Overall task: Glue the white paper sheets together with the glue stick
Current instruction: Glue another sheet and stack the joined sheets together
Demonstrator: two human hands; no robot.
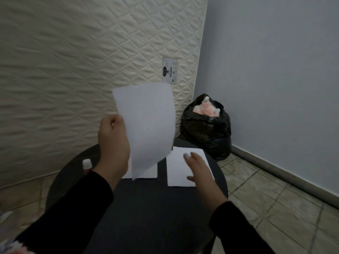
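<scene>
left hand [112, 143] pinches raised sheet [146, 125] at frame centre | right hand [199, 171] flat, fingers spread, on bench sheet [176, 173] lower right | glue stick [86, 165] lower left | advice: align edges, lower slowly

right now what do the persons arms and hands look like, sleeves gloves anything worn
Both arms are covered by long, plain black sleeves: the left sleeve and the right sleeve each end at the wrist. The left hand and right hand are bare, with no gloves. No rings, watch or bracelets are visible. The right hand's fingers are motion-blurred, so nail detail is unclear.
</scene>
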